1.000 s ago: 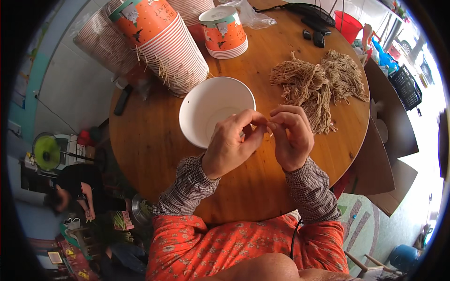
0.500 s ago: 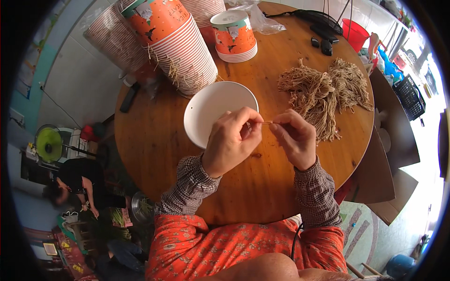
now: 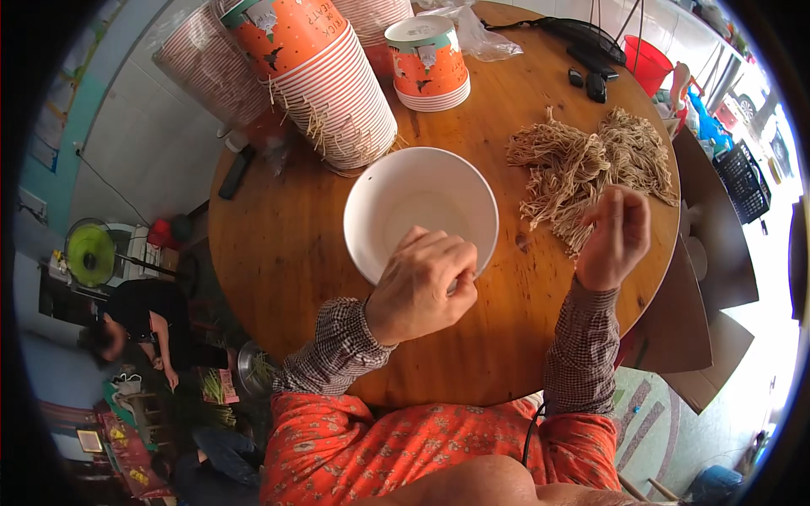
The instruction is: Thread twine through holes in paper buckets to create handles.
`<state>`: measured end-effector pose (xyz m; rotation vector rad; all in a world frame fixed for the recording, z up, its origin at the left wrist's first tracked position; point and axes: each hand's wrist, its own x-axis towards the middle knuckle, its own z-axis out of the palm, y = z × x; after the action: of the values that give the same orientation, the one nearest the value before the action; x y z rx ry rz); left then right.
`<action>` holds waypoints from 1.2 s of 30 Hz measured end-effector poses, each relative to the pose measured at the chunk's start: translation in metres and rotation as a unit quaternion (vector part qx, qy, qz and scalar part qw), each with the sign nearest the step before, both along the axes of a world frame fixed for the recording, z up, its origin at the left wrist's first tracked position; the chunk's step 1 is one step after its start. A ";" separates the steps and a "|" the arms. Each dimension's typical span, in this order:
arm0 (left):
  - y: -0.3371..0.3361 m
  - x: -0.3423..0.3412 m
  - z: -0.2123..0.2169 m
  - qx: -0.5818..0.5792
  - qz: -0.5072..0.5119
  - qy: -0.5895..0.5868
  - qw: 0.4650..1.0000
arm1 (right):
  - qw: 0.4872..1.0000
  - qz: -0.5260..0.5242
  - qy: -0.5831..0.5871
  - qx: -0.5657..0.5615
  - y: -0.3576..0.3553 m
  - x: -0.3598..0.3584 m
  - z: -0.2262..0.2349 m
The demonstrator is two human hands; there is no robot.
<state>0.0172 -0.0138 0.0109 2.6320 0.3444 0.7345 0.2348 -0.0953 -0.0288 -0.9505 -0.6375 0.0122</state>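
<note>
A white-lined paper bucket stands tilted before me on the round wooden table, its mouth facing up toward me. One small dark hole shows near its far left rim. My left hand is curled closed over the bucket's near rim; whatever lies under its fingers is hidden. Raised at the right, my right hand has its fingers drawn together in front of a tangled heap of beige strings. Whether a string is between those fingers is too small to make out.
A tall stack of orange and white paper buckets, with string ends sticking out, rises at the far left. Behind stands a shorter stack. Black keys lie at the back right. Cardboard boxes flank the table's right side. Another person bends at the left.
My hands have parted from a pinch on a short string: the right swung right, the left dropped slightly onto the bucket's near rim. The bucket has shifted right and shows more of its inside.
</note>
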 end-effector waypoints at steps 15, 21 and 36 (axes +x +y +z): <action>-0.019 -0.023 -0.036 0.115 -0.035 0.161 0.980 | 0.995 0.070 0.070 0.015 0.000 0.013 -0.009; -0.003 -0.030 -0.042 0.056 -0.053 0.148 0.986 | 0.993 0.100 0.066 0.016 0.001 0.014 -0.015; 0.002 -0.045 0.036 0.042 -0.056 -0.150 0.986 | 0.948 0.237 -0.208 -0.040 -0.020 -0.035 0.053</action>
<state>-0.0273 -0.0118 0.0465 2.5399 0.0811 1.1080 0.1999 -0.1158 0.0241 -0.8645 -1.2554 0.2726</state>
